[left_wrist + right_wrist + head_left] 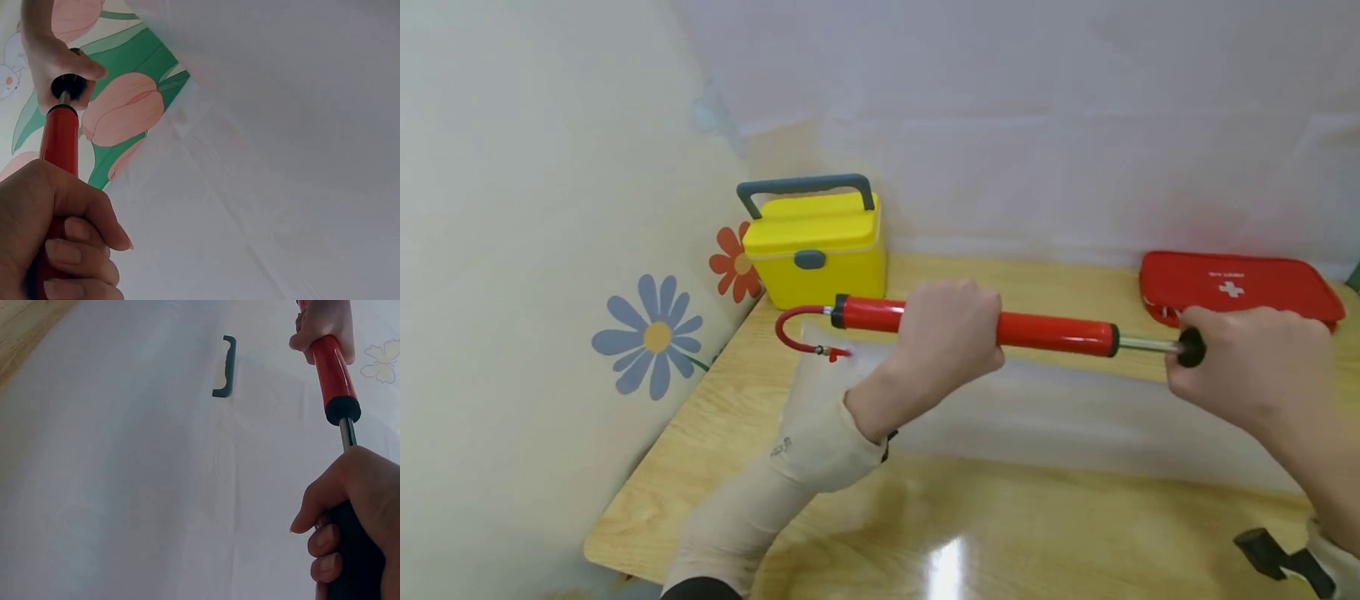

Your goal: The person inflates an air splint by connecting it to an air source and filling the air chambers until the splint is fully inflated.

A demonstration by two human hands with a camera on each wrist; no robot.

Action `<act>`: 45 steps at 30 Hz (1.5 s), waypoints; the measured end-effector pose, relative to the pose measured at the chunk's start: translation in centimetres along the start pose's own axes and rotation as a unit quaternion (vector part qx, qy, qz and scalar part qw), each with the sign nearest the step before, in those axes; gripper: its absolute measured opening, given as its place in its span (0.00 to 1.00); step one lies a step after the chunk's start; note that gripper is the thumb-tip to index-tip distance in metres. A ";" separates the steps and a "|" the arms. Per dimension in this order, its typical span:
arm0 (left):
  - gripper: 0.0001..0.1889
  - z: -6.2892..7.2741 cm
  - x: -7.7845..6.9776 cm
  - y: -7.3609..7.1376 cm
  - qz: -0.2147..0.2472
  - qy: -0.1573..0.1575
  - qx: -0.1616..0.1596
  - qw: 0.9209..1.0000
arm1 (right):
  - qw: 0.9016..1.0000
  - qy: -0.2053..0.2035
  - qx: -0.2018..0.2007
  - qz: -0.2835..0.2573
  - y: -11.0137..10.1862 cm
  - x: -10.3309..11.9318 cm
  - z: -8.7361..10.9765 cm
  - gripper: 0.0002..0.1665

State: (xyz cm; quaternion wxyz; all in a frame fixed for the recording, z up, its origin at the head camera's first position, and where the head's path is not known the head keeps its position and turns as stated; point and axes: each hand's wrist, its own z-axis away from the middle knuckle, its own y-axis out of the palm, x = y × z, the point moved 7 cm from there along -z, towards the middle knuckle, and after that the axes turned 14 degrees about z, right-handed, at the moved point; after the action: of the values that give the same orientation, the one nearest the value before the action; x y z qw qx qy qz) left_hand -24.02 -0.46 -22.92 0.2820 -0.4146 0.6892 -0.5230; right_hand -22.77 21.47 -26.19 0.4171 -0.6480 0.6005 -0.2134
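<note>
A red hand pump point(1052, 332) is held nearly level above the table, its black-capped barrel slanting slightly down to the right. My left hand point(951, 333) grips the middle of the barrel, fingers wrapped around it. At the other end, my right hand point(1251, 367) holds the black handle point(355, 556), with fingers curled over it. Between handle and barrel a short length of metal rod point(1150, 343) shows. From the barrel's left end a thin red hose point(782, 329) bends back under, tipped with a small red nozzle point(838, 354).
Behind the pump's left end stands a yellow box point(820, 229) with a grey handle. A red first aid pouch point(1262, 283) lies at the back right. Across the wooden table point(700, 467) runs a whitish translucent sheet point(1037, 417) beneath the pump. A wall with painted flowers borders the left side.
</note>
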 end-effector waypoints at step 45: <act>0.14 0.0 -1.3 4.3 0.033 -0.056 0.046 0.997 | 0.992 -0.027 0.104 -0.067 2.4 3.6 -0.1 0.14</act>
State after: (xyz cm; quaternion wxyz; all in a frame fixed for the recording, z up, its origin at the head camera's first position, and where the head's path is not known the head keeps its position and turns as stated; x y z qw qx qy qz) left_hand -24.61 1.13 -27.10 0.3559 -0.4067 0.6608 -0.5208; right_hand -23.61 18.15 -28.89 0.4828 -0.6453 0.5192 -0.2844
